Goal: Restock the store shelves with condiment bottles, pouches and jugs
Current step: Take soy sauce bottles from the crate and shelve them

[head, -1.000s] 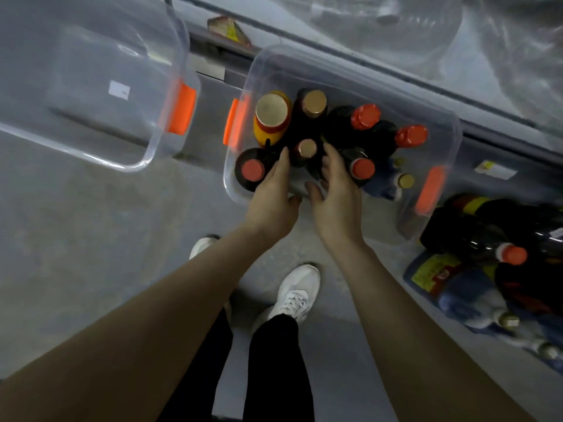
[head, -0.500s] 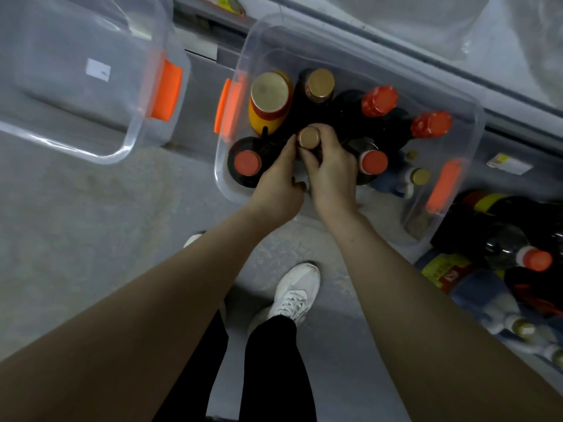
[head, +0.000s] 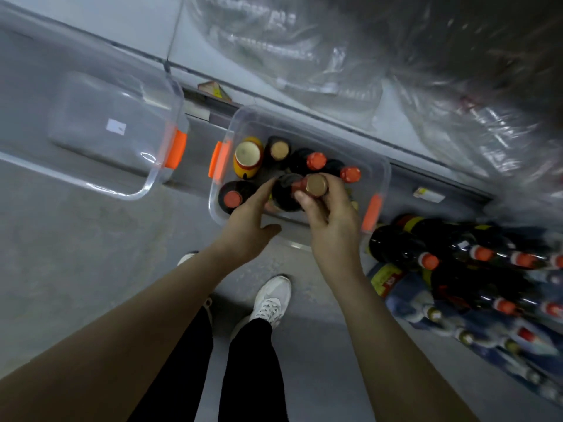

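A clear bin [head: 384, 166] with orange handles stands on the grey floor and holds several dark sauce bottles with red caps [head: 316, 160], a gold-capped one [head: 279, 150] and a yellow jar [head: 248, 153]. My right hand [head: 332, 220] grips the neck of a gold-capped dark bottle [head: 316, 185], raised and tilted above the bin. My left hand [head: 248, 223] lays its fingers against that bottle's dark body, thumb spread away from it. Another red-capped bottle [head: 233, 198] stands in the bin's near left corner.
A second clear bin [head: 146, 190] with an orange handle sits to the left. Dark red-capped bottles [head: 426, 260] and blue packs [head: 408, 296] lie piled at the right. Crinkled clear plastic wrap [head: 304, 56] covers the area beyond a grey ledge. My white shoes [head: 271, 303] are below.
The gold-capped bottle has come up out of the cluster and tilted, with my right hand on its neck. My left hand has slid to its side. The view has pulled back.
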Motion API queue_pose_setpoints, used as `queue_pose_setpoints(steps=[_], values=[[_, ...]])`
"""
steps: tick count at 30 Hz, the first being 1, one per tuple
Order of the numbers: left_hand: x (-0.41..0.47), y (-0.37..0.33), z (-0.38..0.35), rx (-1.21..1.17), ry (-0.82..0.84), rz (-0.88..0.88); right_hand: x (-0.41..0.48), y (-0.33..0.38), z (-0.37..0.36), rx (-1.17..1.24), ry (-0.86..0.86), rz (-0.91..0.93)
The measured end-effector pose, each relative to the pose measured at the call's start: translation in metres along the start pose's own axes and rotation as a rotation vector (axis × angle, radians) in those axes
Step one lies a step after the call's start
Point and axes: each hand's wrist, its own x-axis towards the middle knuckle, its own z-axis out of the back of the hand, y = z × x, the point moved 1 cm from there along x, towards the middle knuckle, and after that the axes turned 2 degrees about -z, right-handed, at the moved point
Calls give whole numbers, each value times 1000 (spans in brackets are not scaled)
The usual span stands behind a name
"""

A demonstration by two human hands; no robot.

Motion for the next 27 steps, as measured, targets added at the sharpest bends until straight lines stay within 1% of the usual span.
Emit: queue_pose_setpoints(steps=[4, 6, 10, 12, 17, 23, 25, 27], values=[[-29, -44, 25, 70, 23, -40, -10, 62, 39, 93, -37, -28], [-43, -69, 36, 50, 27, -79, -15, 92, 56, 99, -46, -19], [-84, -124, 65, 96, -19, -153, -37, 163, 96, 119, -43, 67], [-100, -142, 77, 105, -16, -149, -46, 191, 109, 137, -50, 106], [-154, -207, 106, 110, 5, -221, -78, 274, 151, 223, -67, 151], [-218, -279, 132, -38, 82, -296, -117, 359, 193, 293, -50, 211], [-235, -301, 140, -33, 50, -327, -130, 386, 207, 348, -54, 240], [-252, -323, 147, 3, -21, -375, -143, 411, 219, 409, -81, 270]])
